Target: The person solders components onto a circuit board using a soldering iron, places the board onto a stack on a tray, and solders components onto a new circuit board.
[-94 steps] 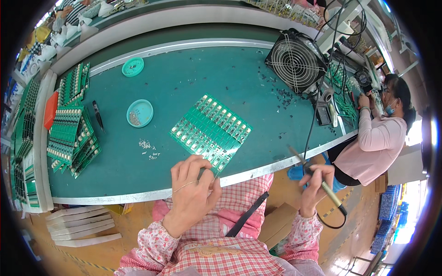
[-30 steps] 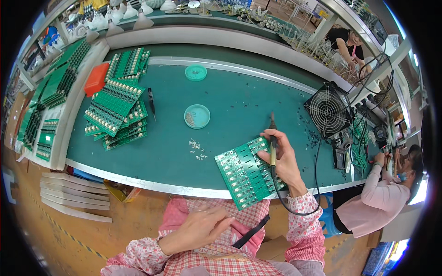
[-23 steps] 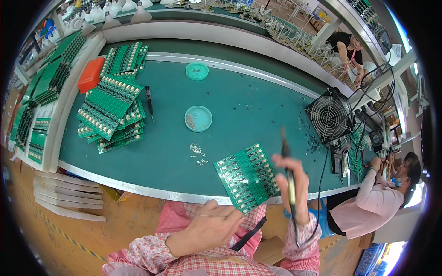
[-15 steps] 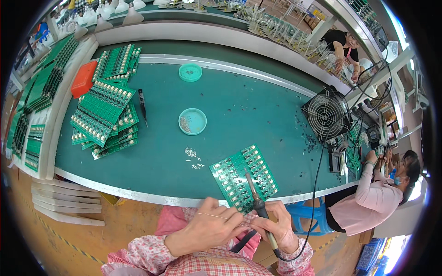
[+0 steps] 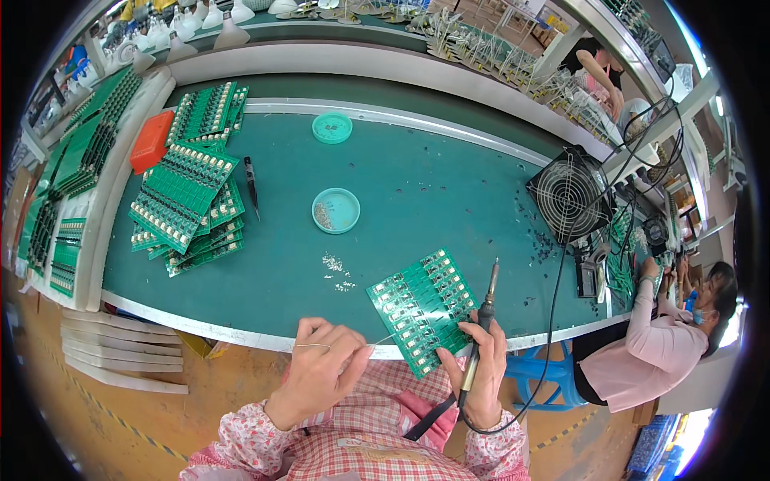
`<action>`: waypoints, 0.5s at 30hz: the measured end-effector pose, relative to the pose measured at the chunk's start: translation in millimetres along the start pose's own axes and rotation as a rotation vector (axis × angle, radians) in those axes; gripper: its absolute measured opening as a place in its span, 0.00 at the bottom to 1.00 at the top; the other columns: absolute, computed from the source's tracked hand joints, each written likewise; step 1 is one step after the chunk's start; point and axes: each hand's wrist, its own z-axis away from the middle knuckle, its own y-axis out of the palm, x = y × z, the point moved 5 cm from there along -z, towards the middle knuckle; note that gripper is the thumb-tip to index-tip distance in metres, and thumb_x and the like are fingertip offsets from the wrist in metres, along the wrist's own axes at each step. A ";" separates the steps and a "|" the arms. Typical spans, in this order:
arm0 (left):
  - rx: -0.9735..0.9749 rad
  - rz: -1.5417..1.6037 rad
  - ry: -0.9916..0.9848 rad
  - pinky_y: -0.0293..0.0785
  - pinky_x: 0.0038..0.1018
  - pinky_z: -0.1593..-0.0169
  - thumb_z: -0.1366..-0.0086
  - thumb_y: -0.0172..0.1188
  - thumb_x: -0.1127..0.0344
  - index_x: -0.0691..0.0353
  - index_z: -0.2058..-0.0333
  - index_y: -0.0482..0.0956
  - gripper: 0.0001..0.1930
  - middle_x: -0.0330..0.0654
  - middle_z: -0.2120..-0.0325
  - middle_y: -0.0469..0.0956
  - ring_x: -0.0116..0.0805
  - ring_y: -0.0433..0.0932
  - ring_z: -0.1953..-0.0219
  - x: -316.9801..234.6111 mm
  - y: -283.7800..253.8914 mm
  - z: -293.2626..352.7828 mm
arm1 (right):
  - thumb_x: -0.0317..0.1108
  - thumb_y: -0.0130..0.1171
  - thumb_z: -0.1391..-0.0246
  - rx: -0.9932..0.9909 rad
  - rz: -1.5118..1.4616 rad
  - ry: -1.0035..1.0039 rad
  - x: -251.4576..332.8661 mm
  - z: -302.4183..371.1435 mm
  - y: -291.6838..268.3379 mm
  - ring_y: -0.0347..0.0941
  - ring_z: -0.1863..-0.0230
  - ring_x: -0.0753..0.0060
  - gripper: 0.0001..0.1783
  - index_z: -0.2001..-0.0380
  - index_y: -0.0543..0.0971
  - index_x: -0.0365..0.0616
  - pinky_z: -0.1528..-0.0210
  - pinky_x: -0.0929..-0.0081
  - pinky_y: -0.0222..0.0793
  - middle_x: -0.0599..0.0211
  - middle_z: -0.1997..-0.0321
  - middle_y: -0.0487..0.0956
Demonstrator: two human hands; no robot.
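Observation:
My left hand [image 5: 319,367] is closed on a thin solder wire [image 5: 385,339], whose end points toward the near left edge of a green circuit board [image 5: 419,301]. The board lies at the table's front edge, its near corner jutting over, with rows of small white components on it. In my right hand [image 5: 486,381] is a soldering iron [image 5: 486,311], its tip up and away from the board. The thumb and fingertips of that same hand touch the board's near right side.
Stacked circuit boards [image 5: 180,196] stand at left beside a red box [image 5: 151,143] and a dark pen-shaped tool [image 5: 252,188]. Two round green dishes [image 5: 345,210] and loose white parts [image 5: 333,263] lie mid-table. A fan [image 5: 568,195] stands right; the iron's cord [image 5: 553,321] hangs nearby. A co-worker [image 5: 634,345] sits right.
My hands have moved apart, the left one leftward with the wire. The iron has swung from over the board to its right, and my right hand now touches the board.

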 end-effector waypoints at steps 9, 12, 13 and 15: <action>-0.035 -0.116 0.001 0.65 0.39 0.53 0.41 0.61 0.72 0.62 0.73 0.72 0.06 0.43 0.60 0.82 0.42 0.79 0.58 -14.6 24.7 -2.9 | 0.28 0.72 0.54 -0.050 -0.036 0.132 -16.8 -5.1 -3.7 0.70 0.43 0.43 0.32 0.45 0.71 0.41 0.41 0.56 0.66 0.46 0.44 0.74; -0.042 -0.151 0.009 0.65 0.40 0.51 0.41 0.61 0.72 0.62 0.73 0.71 0.06 0.43 0.56 0.81 0.43 0.79 0.54 -19.3 28.4 0.2 | 0.24 0.67 0.50 -0.186 -0.312 0.220 -26.5 0.7 -7.3 0.71 0.43 0.53 0.29 0.45 0.69 0.40 0.42 0.63 0.67 0.50 0.45 0.74; -0.052 -0.162 0.008 0.66 0.41 0.50 0.41 0.61 0.72 0.62 0.73 0.71 0.06 0.43 0.55 0.80 0.43 0.79 0.53 -18.9 28.7 1.3 | 0.22 0.63 0.47 -0.230 -0.507 0.358 -31.9 0.6 -8.8 0.72 0.44 0.60 0.29 0.43 0.67 0.40 0.43 0.66 0.68 0.53 0.44 0.73; -0.055 -0.157 0.002 0.66 0.40 0.50 0.41 0.60 0.72 0.63 0.73 0.71 0.06 0.44 0.56 0.81 0.44 0.79 0.53 -18.2 28.6 0.6 | 0.21 0.59 0.44 -0.276 -0.811 0.552 -37.6 -5.3 -10.5 0.72 0.44 0.67 0.28 0.41 0.65 0.41 0.45 0.71 0.70 0.56 0.42 0.71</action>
